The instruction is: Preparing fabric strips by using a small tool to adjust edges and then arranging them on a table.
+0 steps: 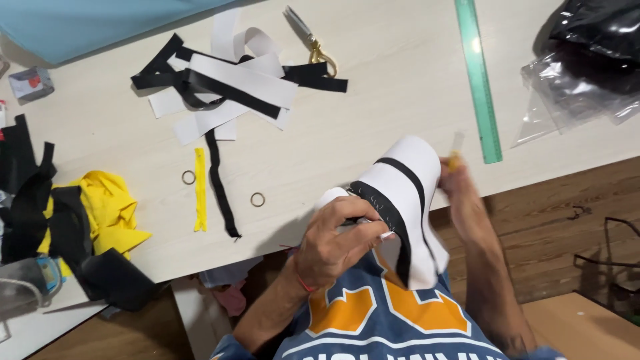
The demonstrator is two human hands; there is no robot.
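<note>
Our left hand [337, 243] pinches the white-and-black fabric piece [405, 200] at its stitched black edge, just above our lap. Beyond the fabric, our right hand [460, 190] (blurred) pinches a small yellow-tipped tool [455, 155].

Pale wood-grain counter [373, 87] seen from above. On it, near the far edge: a heap of black and white strips [227, 83], with gold-handled scissors [310, 40] just beside it. A green ruler [479, 80] lies at the right, well apart from the heap; clear plastic bags [580, 87] holding dark material sit at the far right. Nearer the front edge: a yellow strip [200, 190], a long black strip [221, 190] and two metal rings [189, 177], [257, 199]. At the left: yellow cloth [110, 207] mixed with black fabric [40, 207].
</note>
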